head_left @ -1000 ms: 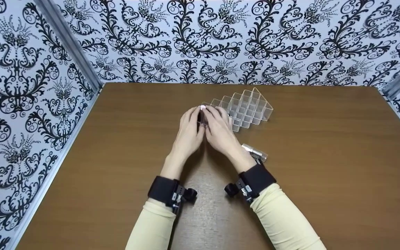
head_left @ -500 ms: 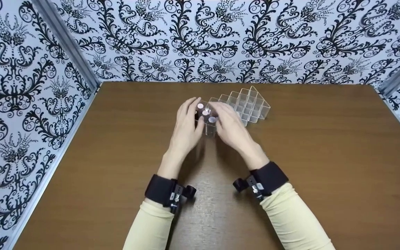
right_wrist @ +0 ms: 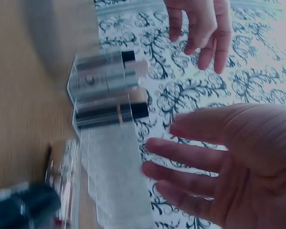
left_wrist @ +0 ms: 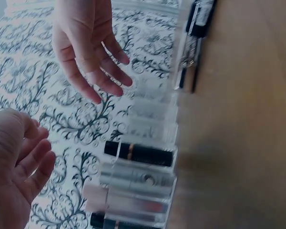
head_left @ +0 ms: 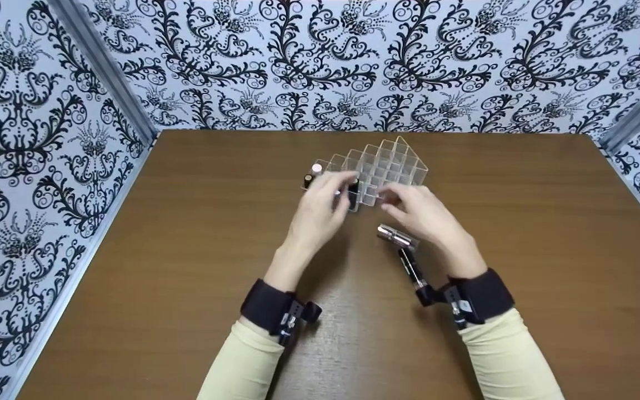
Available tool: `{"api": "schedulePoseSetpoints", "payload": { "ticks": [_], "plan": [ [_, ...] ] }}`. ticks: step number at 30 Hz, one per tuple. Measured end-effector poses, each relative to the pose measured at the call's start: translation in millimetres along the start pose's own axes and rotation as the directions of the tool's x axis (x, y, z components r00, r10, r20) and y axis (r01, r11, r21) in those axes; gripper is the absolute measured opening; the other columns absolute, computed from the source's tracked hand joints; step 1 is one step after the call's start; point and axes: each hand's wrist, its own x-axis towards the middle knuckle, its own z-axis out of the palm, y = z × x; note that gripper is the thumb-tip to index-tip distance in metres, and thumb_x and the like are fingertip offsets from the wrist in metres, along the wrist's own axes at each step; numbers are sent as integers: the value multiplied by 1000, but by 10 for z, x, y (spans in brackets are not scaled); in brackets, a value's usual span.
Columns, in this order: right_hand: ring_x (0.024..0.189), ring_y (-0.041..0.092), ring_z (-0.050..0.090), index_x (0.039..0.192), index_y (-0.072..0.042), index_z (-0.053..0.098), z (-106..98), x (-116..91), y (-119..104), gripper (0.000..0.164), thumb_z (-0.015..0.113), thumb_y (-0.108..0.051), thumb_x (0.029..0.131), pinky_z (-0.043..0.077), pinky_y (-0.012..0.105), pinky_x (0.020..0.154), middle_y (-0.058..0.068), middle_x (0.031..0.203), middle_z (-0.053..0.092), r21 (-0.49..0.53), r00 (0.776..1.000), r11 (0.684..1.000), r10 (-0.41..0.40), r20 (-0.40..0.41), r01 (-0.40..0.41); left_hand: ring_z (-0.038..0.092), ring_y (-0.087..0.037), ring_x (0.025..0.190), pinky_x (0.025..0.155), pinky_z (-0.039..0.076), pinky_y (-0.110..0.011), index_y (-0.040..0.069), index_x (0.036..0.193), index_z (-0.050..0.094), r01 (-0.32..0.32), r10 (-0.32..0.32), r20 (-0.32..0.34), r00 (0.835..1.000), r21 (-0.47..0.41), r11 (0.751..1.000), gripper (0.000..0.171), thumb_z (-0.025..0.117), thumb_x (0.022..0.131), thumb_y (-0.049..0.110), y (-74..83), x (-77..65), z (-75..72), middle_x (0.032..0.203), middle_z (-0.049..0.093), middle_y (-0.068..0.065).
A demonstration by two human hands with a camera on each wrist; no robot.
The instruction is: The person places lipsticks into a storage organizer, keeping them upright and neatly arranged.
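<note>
A clear stepped cosmetics organizer (head_left: 395,158) stands on the table with upright tubes at its left end. In the left wrist view these include a black tube with a gold band (left_wrist: 138,153), a silver-grey tube (left_wrist: 136,176) and a pink-capped lip gloss tube (left_wrist: 126,200). My left hand (head_left: 320,208) hovers over that filled end, fingers loosely bent and nothing in them; it hides some tubes from the head camera. My right hand (head_left: 431,214) is near the organizer's front right side. Its fingers (right_wrist: 190,155) are spread, holding nothing.
A silver tube (head_left: 396,236) lies on the table in front of the organizer. Close by lies a black tube (head_left: 410,266), partly beside the right wrist camera. A patterned wall (head_left: 331,66) rises behind the table (head_left: 186,250).
Both hands have come away from the organizer's left end. My right hand has moved right, uncovering the two loose tubes; my left hand has shifted slightly right over the organizer.
</note>
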Motion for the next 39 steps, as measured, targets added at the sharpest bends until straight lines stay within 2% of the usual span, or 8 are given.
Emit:
{"api": "schedulePoseSetpoints", "payload": {
  "ticks": [4,10,15,21,24,29,32,39],
  "plan": [
    [92,32,70,118,5,66,-16,-94,108,28,69,-5,93,58,47,85,18,101,72,-44,989,998,48,139,-43,63,-24,114,104,47,-28,2,127,65,14,-15,202,979,9,1000,32,62,95,-1,17,-43,132,121,68,-11],
    [89,34,70,110,5,67,15,-153,192,23,73,-4,89,57,49,82,17,96,73,-95,965,991,112,236,-92,62,-23,117,104,48,-30,5,131,63,108,-124,491,863,62,992,33,64,98,8,23,-137,365,127,65,-10],
    [77,25,65,100,-1,69,48,-163,224,17,76,-7,86,55,44,71,7,85,71,-134,958,986,133,253,-101,55,-25,130,113,40,-32,4,139,57,104,-151,566,811,114,988,41,64,99,10,71,-181,470,141,57,-12],
    [73,21,57,95,-3,70,94,-166,238,16,78,-9,83,49,39,66,1,76,62,-164,950,982,134,283,-90,49,-30,137,116,36,-35,0,147,49,89,-155,621,768,135,987,49,61,100,10,137,-200,479,152,47,-18],
    [71,21,55,91,-2,69,115,-171,259,13,78,-5,81,48,39,66,2,74,60,-186,950,980,122,288,-69,52,-29,134,114,38,-34,0,145,51,67,-126,624,771,118,991,47,62,99,7,153,-215,480,149,51,-16],
    [73,23,58,84,-1,67,141,-173,292,10,74,2,79,52,42,68,5,75,62,-195,957,981,76,279,-21,62,-27,122,106,47,-31,2,137,58,4,-70,602,795,110,994,41,65,97,5,169,-229,480,135,62,-13],
    [78,28,63,87,0,67,143,-168,283,11,73,6,79,54,46,72,9,80,66,-172,967,985,26,252,18,65,-27,114,100,52,-33,3,133,61,5,-84,577,812,136,991,37,66,97,8,169,-224,486,129,63,-13],
    [88,35,62,97,1,67,112,-175,193,15,69,10,85,53,50,80,15,91,64,-106,986,987,-107,131,121,66,-26,106,93,54,-32,2,120,62,42,-83,423,902,106,993,25,68,96,8,147,-181,480,115,64,-13]
  ]
}}
